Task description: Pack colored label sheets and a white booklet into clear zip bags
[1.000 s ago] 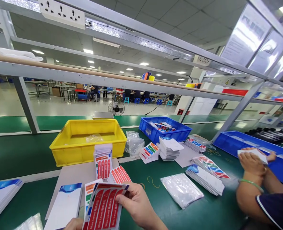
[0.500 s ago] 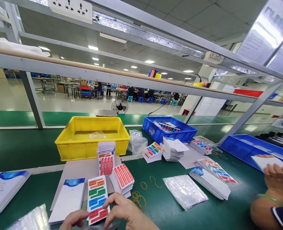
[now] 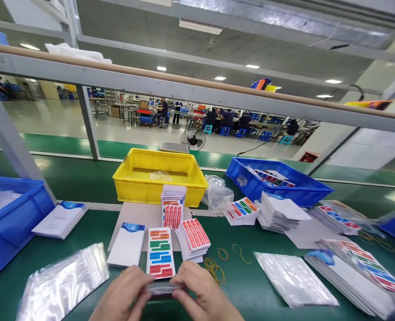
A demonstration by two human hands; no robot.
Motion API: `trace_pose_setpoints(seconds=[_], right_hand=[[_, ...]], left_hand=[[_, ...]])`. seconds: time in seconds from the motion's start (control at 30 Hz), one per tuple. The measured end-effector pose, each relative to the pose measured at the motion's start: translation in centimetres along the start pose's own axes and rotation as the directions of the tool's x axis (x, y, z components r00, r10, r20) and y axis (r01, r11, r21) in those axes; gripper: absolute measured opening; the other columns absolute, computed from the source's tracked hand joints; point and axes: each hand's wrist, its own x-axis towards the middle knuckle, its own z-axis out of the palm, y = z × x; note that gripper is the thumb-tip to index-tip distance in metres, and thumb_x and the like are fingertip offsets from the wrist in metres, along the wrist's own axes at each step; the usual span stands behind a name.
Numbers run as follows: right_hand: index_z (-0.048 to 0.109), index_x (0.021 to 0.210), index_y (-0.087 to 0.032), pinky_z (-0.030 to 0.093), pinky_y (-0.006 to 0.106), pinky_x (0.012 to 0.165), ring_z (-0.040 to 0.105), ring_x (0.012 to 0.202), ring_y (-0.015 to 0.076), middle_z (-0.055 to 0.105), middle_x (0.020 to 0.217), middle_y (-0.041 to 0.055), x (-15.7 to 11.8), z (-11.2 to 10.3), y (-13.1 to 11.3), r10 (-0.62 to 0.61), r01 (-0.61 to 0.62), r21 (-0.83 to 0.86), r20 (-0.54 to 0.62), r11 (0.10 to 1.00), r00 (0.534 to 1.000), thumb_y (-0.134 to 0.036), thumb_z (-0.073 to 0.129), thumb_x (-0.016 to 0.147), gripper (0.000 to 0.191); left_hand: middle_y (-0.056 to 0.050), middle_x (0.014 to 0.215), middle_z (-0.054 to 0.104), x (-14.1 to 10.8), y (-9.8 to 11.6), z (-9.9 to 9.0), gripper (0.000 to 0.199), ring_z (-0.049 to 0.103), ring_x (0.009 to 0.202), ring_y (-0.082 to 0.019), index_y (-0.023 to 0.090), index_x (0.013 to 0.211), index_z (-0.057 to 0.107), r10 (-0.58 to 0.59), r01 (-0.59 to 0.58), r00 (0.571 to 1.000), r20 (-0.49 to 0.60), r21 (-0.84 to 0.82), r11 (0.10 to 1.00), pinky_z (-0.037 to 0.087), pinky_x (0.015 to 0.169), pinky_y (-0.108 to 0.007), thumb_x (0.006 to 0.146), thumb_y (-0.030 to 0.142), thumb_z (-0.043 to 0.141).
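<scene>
My left hand [image 3: 125, 292] and my right hand [image 3: 202, 290] pinch the two ends of a thin packet [image 3: 164, 289] between thumbs and fingers. It is seen edge-on, greyish and blurred; what is inside cannot be made out. Just beyond my fingertips lies a sticker sheet [image 3: 160, 253] with orange, green, blue and red labels. To its left is a stack of white booklets [image 3: 128, 245] with blue tops. A stack of red-and-white sticker sheets [image 3: 194, 238] sits to its right. Behind stands a bundle of sheets [image 3: 173, 207] against the yellow bin. Clear plastic bags [image 3: 67, 281] lie left of my left hand.
A yellow bin [image 3: 160, 191] and a blue bin [image 3: 277, 189] stand at the back, another blue bin [image 3: 13, 232] at far left. Rubber bands [image 3: 214, 269], a pile of clear bags [image 3: 294, 278] and booklet stacks [image 3: 347, 276] lie to the right. A shelf rail [image 3: 197, 89] crosses above.
My view has swung left, and a co-worker's hands at the right have left it. My hands, earlier apart with fingers spread, are now both closed on the thin packet.
</scene>
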Motion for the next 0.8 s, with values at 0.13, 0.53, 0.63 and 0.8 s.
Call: trace_pose_setpoints(seconds=[0.13, 0.53, 0.63, 0.8], right_hand=[[0.06, 0.08, -0.02, 0.04, 0.023, 0.063, 0.055, 0.071, 0.0143, 0.059, 0.074, 0.0019, 0.2, 0.5, 0.0, 0.037, -0.037, 0.061, -0.002, 0.997, 0.999, -0.013, 0.054, 0.078, 0.01], [0.055, 0.069, -0.018, 0.038, 0.022, 0.056, 0.052, 0.06, 0.0121, 0.057, 0.063, 0.0011, 1.1, 2.0, -0.5, -0.178, 0.178, -0.015, -0.097, 0.984, 0.979, -0.009, 0.05, 0.075, 0.013], [0.054, 0.069, -0.018, 0.038, 0.023, 0.055, 0.051, 0.059, 0.0126, 0.058, 0.063, 0.002, 1.3, 2.6, -0.3, -0.255, 0.248, -0.071, -0.11, 0.966, 0.961, -0.008, 0.049, 0.075, 0.013], [0.058, 0.081, -0.018, 0.043, 0.024, 0.059, 0.057, 0.066, 0.0154, 0.063, 0.072, 0.0035, 1.3, 1.8, -0.4, -0.112, 0.11, -0.035, -0.043, 0.993, 0.993, -0.015, 0.058, 0.074, 0.008]], left_hand=[[-0.001, 0.067, 0.06, 0.2, 0.5, -0.2, 0.019, 0.058, 0.062, -0.013, 0.02, 0.074, 0.054, -0.052, 0.054, 0.995, 0.086, -0.021, 0.998, 0.046, 0.054, -0.02, 0.086, 0.013, 0.041], [-0.002, 0.065, 0.061, 0.6, 0.9, 0.7, 0.016, 0.056, 0.059, -0.012, 0.019, 0.07, 0.05, -0.013, 0.02, 0.997, 0.074, -0.088, 0.996, 0.043, 0.053, -0.02, 0.082, 0.011, 0.044], [-0.003, 0.063, 0.06, 0.5, 0.8, 1.2, 0.017, 0.055, 0.057, -0.013, 0.018, 0.068, 0.049, 0.017, -0.014, 0.998, 0.062, -0.055, 0.998, 0.042, 0.052, -0.022, 0.081, 0.009, 0.042], [-0.003, 0.062, 0.06, 0.6, 0.9, 0.6, 0.019, 0.054, 0.057, -0.014, 0.018, 0.069, 0.051, 0.032, -0.031, 0.999, 0.024, -0.052, 0.998, 0.042, 0.05, -0.023, 0.081, 0.009, 0.041]])
